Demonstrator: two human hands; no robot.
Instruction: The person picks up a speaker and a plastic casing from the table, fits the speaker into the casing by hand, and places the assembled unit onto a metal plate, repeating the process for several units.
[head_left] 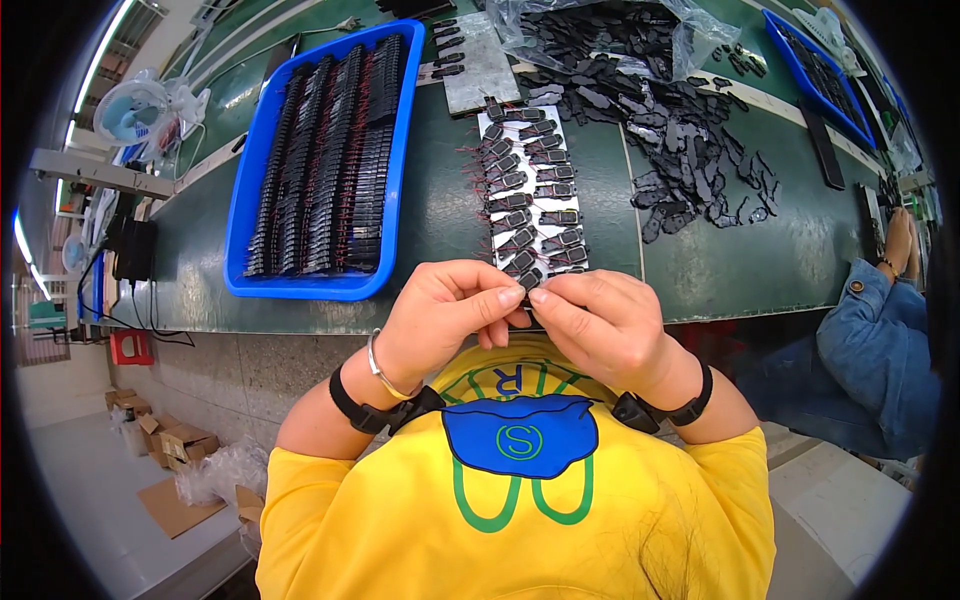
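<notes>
At the table's near edge, my left hand (462,304) and my right hand (604,318) meet, fingertips pinched on one small black part (530,281). It looks like the wired parts beyond it, and my fingers cover some of it. Just past my fingertips, a white sheet (527,200) carries two columns of small black oblong parts (556,190) with thin red and dark wires. Both hands are closed, with thumbs and forefingers nearly touching.
Left of the sheet, a blue tray (398,190) holds dense rows of black wired parts. Thin black flat pieces (690,160) lie heaped at right, with a clear plastic bag (700,40) behind. A grey metal plate (478,75) lies beyond the sheet. A co-worker's denim sleeve (875,330) shows at far right.
</notes>
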